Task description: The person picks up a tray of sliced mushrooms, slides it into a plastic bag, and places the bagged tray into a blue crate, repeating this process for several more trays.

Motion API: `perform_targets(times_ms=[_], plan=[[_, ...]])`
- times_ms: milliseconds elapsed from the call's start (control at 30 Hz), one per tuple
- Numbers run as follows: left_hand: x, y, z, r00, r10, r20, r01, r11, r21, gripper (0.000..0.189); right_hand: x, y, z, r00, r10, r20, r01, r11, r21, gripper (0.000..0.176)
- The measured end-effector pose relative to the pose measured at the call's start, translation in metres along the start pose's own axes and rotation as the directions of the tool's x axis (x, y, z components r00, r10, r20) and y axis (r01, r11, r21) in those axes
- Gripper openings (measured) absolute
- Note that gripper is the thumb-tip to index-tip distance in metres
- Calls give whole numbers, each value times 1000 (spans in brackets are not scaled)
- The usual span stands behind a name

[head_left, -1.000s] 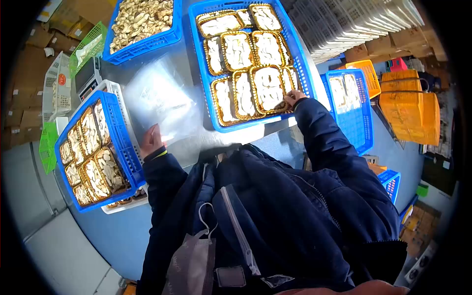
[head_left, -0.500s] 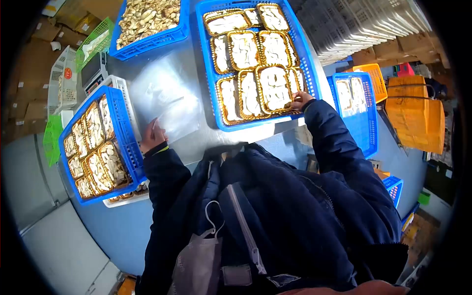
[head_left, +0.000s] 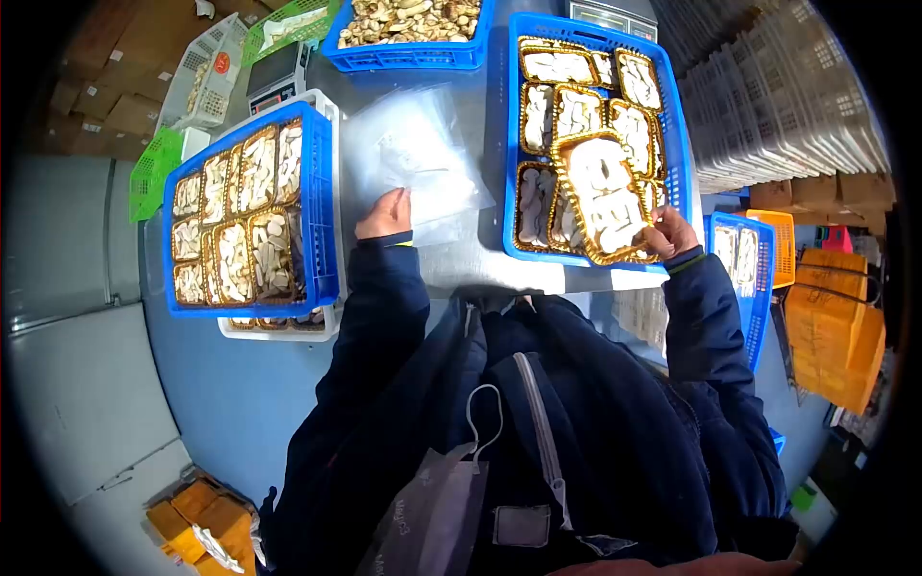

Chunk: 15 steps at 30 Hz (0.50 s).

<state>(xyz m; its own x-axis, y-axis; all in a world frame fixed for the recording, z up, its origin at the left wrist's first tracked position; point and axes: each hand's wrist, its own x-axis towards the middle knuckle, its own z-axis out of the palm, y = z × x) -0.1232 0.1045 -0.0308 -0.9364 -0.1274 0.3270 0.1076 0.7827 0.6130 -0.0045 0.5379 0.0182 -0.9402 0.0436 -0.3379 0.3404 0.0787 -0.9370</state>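
Observation:
My right hand (head_left: 670,235) is closed on the near right corner of a gold-rimmed tray of sliced mushrooms (head_left: 605,197). That tray is lifted and tilted above the other mushroom trays in a blue crate (head_left: 508,182). On the metal table (head_left: 461,264), my left hand (head_left: 386,213) is closed at the near edge of a stack of clear plastic bags (head_left: 408,144). Its thumb and fingers pinch the edge of a bag; how many layers they hold I cannot make out.
Left of me, another blue crate (head_left: 322,226) of filled trays rests on a white crate (head_left: 331,108). Loose mushrooms (head_left: 408,21) fill a blue crate at the back, near a scale (head_left: 277,79). Stacked white crates (head_left: 783,106) and an orange box (head_left: 836,331) stand at the right.
My right hand has raised one mushroom tray from its row and tipped it towards me. My left hand has closed at the bags' edge. The whole view has swung left.

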Motion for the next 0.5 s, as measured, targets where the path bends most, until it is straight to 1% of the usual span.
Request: perform_targets(times_ms=[33,67,100,167,200,233,267,300,333,367,400,467,500], plan=[[-4,1,3,998,30,-62,-34,997,-63,17,-2,-16,18,999,11,39,-7,995,-100,18],[-5,10,0,997,-79,2,79,991,-110,14,-1,-23,39,990,-8,142,8,1000,-5,18],[-7,7,4,988,-139,63,144,985,-91,17,0,-30,60,970,-34,240,12,996,92,17],[-11,5,5,998,-51,24,52,996,-73,21,0,-43,104,926,30,376,-33,999,0,15],[-13,6,0,969,-141,201,232,794,-561,23,3,-34,122,882,-1,471,-33,997,64,15],[-14,17,-17,960,-72,271,222,788,-575,25,6,-30,142,828,-38,560,-42,991,129,15],[-15,30,-34,941,-2,339,214,779,-590,28,8,-32,157,793,64,605,-100,995,26,17],[-7,47,-46,879,-192,437,277,951,-140,30,10,-39,170,749,169,641,-153,985,-81,20],[-9,41,-47,871,-181,456,348,883,-314,29,13,-38,178,727,183,662,-133,983,-126,22],[-13,33,-45,866,-168,472,409,781,-472,28,15,-36,183,703,198,683,-112,979,-170,24],[-19,20,-42,863,-150,482,455,645,-613,27,16,-35,188,712,197,674,-156,980,-122,25],[-31,-10,-37,868,-107,485,494,296,-817,26,22,-35,187,717,218,663,-147,976,-161,25],[-37,-27,-37,979,81,185,40,821,-570,25,23,-35,184,719,229,656,-146,973,-180,25]])
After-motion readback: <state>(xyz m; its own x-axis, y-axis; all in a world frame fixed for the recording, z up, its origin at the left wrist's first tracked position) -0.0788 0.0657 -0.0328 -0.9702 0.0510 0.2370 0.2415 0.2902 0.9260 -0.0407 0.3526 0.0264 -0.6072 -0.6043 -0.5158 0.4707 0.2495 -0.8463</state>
